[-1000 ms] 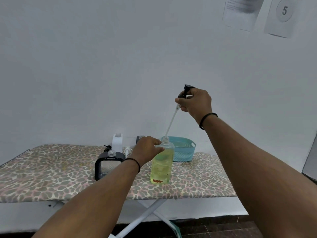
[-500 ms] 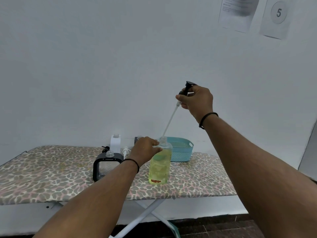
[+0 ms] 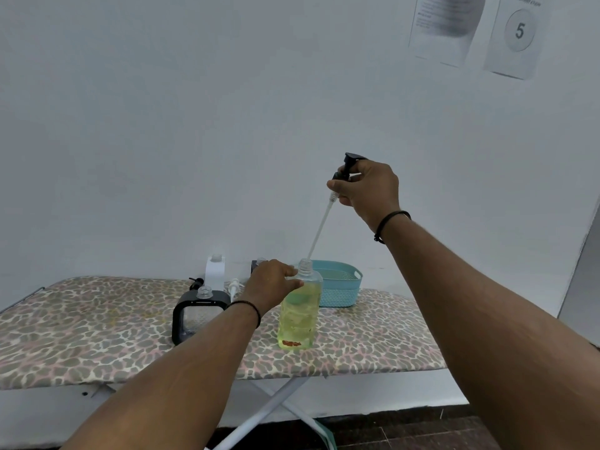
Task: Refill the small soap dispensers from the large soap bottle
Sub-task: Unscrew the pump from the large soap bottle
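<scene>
Leopard-print cloth covers the surface (image 3: 97, 336), and the large soap bottle (image 3: 298, 316) of yellow-green liquid stands upright on it. Left of the bottle sits a black-framed small dispenser (image 3: 198, 315) with an uncapped neck. The left hand (image 3: 272, 287) grips the bottle's shoulder. Above the bottle, the right hand (image 3: 368, 186) pinches the black pump head (image 3: 345, 167), its tube tip just over the neck. A teal basket (image 3: 341, 287) sits just behind the bottle's right side.

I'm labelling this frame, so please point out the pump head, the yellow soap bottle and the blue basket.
pump head (image 3: 346, 167), head view, black top above the fingers.
yellow soap bottle (image 3: 297, 319), head view, mid body.
blue basket (image 3: 341, 289), head view, front wall.
</scene>
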